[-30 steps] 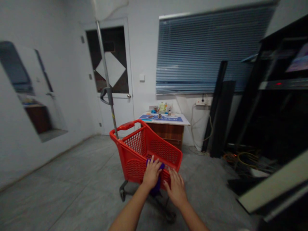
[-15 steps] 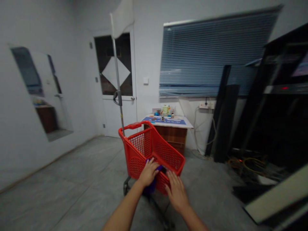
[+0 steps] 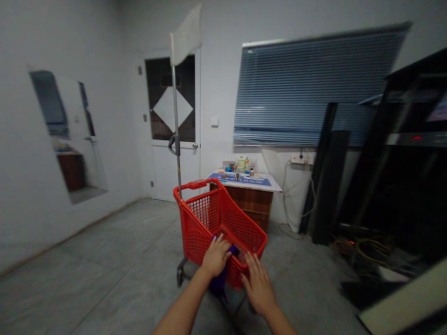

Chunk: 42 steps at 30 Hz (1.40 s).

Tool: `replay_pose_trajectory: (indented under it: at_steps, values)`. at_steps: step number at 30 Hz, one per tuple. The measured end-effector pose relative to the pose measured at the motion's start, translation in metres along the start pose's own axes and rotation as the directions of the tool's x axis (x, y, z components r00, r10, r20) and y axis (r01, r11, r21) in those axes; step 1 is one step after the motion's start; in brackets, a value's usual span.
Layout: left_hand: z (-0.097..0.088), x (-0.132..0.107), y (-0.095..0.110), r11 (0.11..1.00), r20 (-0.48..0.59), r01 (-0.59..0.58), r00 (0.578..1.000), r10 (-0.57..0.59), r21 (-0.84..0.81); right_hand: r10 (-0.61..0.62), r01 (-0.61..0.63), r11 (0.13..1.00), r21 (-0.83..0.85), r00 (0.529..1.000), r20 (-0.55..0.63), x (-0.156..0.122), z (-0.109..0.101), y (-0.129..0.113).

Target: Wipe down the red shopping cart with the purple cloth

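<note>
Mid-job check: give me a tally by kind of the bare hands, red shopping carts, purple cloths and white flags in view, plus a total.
Bare hands, left hand and right hand: 2
Red plastic shopping cart: 1
Purple cloth: 1
White flag: 1
Total: 5

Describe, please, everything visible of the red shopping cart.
The red shopping cart looks plastic, with latticed walls and a handle at its far end. It stands upright on a dark, wheeled frame. A pole with a white flag rises from its far left corner. The left hand lies on purple cloth over the near rim; the right hand is there too, contact unclear.
</note>
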<state>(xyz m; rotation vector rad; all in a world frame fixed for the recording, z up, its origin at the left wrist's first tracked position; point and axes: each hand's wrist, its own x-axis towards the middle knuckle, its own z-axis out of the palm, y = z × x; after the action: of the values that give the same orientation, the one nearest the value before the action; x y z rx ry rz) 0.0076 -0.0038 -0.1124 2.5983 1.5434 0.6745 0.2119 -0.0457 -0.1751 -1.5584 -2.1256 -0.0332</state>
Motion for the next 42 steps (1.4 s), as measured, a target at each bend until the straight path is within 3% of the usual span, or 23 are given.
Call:
replay_pose_trajectory:
  at_steps: [3,6,9,12,18,25,30,36,39,42]
  values:
    - [-0.003,0.000,0.002,0.999,-0.015,0.028,0.999,-0.028,0.019,0.013,-0.013,1.000,0.006,1.000,-0.021,0.000,0.003,-0.003]
    - [0.002,-0.005,0.014,0.999,-0.021,-0.017,1.000,0.018,0.028,0.010,-0.010,1.000,0.006,0.999,-0.033,0.000,0.003,-0.005]
    - [0.009,-0.010,0.024,0.998,-0.021,-0.050,0.999,0.050,0.026,-0.013,0.013,1.000,0.006,1.000,0.019,0.005,-0.005,-0.001]
    - [0.013,-0.013,0.027,0.999,-0.034,-0.002,0.999,0.003,0.034,-0.021,0.020,1.000,0.002,0.995,0.093,0.017,-0.016,0.009]
    - [0.014,-0.013,0.016,0.999,-0.036,0.035,0.999,-0.034,0.012,-0.009,0.010,1.000,-0.006,0.996,0.094,0.031,-0.014,0.017]
    - [-0.002,-0.006,-0.006,0.989,-0.019,0.127,0.991,-0.129,-0.071,0.023,-0.024,1.000,0.016,0.998,0.051,0.024,-0.003,-0.007]
    - [-0.013,-0.011,-0.025,0.990,-0.051,0.139,0.989,-0.140,-0.028,0.016,-0.016,1.000,0.023,1.000,0.020,0.018,-0.002,-0.026]
    - [-0.002,-0.034,-0.023,0.997,-0.123,0.066,0.991,-0.060,0.048,-0.179,0.172,0.983,0.056,0.970,0.166,0.029,-0.018,-0.026]
    - [0.000,-0.041,-0.021,0.998,-0.116,0.000,0.993,0.008,0.071,-0.199,0.189,0.979,0.070,0.962,0.188,0.036,-0.019,-0.018]
    - [-0.006,-0.037,-0.026,0.996,-0.090,0.002,0.996,0.006,0.092,-0.186,0.177,0.982,0.065,0.963,0.193,0.038,-0.013,-0.017]
